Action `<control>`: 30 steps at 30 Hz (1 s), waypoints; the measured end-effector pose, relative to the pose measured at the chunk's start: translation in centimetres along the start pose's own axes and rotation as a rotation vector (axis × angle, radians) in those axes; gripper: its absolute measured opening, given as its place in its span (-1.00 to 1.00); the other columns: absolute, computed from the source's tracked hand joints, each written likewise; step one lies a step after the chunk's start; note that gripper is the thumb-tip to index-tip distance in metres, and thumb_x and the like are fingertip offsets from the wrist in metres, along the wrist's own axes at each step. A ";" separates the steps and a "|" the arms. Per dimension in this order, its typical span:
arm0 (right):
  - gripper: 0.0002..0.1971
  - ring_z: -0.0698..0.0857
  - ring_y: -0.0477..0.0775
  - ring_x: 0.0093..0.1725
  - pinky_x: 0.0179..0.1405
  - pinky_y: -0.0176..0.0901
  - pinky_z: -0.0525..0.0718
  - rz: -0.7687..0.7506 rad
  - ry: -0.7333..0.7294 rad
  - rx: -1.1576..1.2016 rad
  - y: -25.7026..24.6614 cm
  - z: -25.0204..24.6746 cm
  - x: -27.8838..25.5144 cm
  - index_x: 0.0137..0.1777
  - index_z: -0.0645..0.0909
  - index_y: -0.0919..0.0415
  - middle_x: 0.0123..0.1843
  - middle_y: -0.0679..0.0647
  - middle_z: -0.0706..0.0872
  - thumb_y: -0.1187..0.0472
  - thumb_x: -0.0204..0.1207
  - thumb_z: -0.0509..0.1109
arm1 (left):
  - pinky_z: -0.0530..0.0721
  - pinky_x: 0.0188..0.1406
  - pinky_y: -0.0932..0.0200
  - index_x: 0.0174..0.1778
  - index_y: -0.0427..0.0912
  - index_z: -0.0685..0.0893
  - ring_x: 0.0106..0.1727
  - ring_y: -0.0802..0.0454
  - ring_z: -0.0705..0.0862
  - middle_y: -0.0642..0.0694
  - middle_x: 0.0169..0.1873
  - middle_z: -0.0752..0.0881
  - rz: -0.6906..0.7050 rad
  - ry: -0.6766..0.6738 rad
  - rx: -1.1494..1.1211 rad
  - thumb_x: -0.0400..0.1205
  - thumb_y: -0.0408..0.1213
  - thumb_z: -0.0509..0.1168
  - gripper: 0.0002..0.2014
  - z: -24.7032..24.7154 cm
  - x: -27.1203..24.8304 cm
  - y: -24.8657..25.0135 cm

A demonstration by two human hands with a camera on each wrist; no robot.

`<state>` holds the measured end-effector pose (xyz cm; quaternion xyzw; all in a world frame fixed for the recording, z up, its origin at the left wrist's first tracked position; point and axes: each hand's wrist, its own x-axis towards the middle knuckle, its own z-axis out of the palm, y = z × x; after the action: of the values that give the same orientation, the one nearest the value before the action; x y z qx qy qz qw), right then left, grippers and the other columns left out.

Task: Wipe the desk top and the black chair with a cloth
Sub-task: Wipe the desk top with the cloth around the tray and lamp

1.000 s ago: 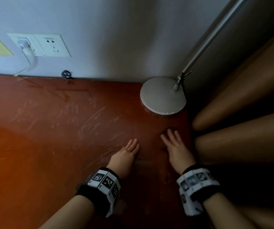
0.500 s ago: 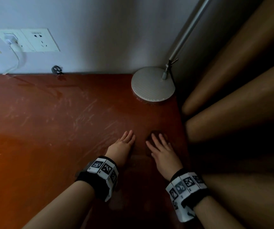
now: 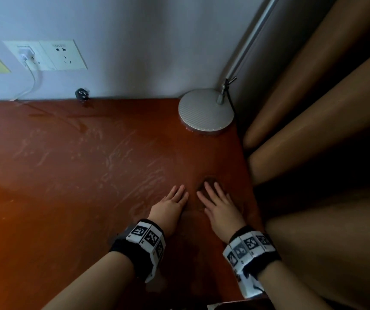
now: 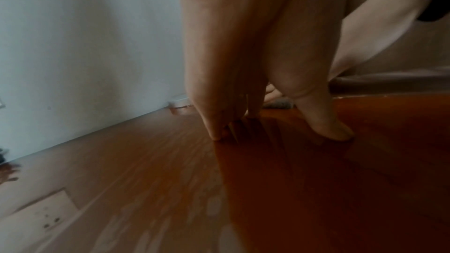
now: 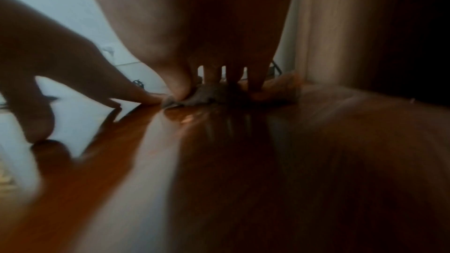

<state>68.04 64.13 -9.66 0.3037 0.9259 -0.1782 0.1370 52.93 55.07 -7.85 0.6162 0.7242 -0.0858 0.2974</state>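
left hand point(image 3: 171, 206) flat on glossy desk top point(image 3: 67, 175) | right hand point(image 3: 221, 209) flat, pressing crumpled cloth point(image 5: 207, 93)

Your worktop point(image 3: 72, 175) is glossy reddish-brown wood, streaked with damp smears across the frame's middle. At upper right, the lamp base point(image 3: 205, 111) looks like matt, finely ribbed metal beside soft tan curtains point(image 3: 313, 121); the cloth point(image 5: 207, 93) looks limp and grey.
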 end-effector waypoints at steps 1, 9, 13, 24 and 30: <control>-0.52 -0.03 0.21 0.67 0.58 0.21 0.14 0.004 -0.011 -0.012 1.0 -0.1 0.3 0.62 0.20 -0.02 0.70 0.04 -0.01 0.16 0.70 -0.01 | 0.11 0.58 0.09 0.68 -0.10 -0.17 0.66 0.01 -0.26 -0.03 0.65 -0.29 -0.001 0.003 -0.006 0.67 -0.28 0.24 -0.20 0.1 -0.1 0.0; -0.51 -0.03 0.26 0.66 0.58 0.21 0.09 0.228 0.020 -0.068 0.8 -1.0 1.0 0.64 0.13 -0.01 0.70 0.07 -0.05 0.10 0.71 0.01 | 0.08 0.60 0.06 0.68 -0.11 -0.17 0.66 0.00 -0.26 -0.03 0.65 -0.30 -0.003 -0.031 -0.006 0.57 -0.16 0.40 -0.04 0.5 -1.0 0.2; -0.52 0.56 0.34 0.39 0.10 0.29 0.66 0.091 0.012 0.031 -1.1 2.1 -3.2 0.32 0.64 0.06 0.45 0.13 0.56 0.08 0.48 0.07 | 0.02 0.62 0.05 0.68 -0.13 -0.17 0.66 -0.01 -0.27 -0.04 0.65 -0.29 -0.005 -0.032 -0.015 0.52 -0.13 0.44 0.01 0.7 -0.7 0.0; -0.50 0.18 0.30 0.62 0.44 0.33 0.38 0.126 -0.014 -0.033 -1.3 1.2 -2.2 0.55 0.38 0.03 0.66 0.11 0.20 0.04 0.63 -0.04 | 0.04 0.61 0.03 0.67 -0.16 -0.19 0.66 -0.02 -0.27 -0.07 0.65 -0.30 -0.014 -0.043 0.012 0.52 -0.08 0.44 0.03 1.1 -0.5 0.0; -0.53 0.13 0.24 0.64 0.50 0.25 0.26 0.070 0.017 0.111 -0.8 1.7 -4.5 0.55 0.37 0.00 0.66 0.07 0.17 0.15 0.63 0.04 | 0.03 0.61 0.04 0.67 -0.17 -0.21 0.66 -0.02 -0.27 -0.07 0.64 -0.32 -0.019 -0.050 0.025 0.54 -0.07 0.42 0.02 1.1 -0.4 0.1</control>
<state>71.34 60.46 -9.38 0.3445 0.9045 -0.2217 0.1182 53.42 54.19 -8.52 0.6107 0.7211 -0.1128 0.3070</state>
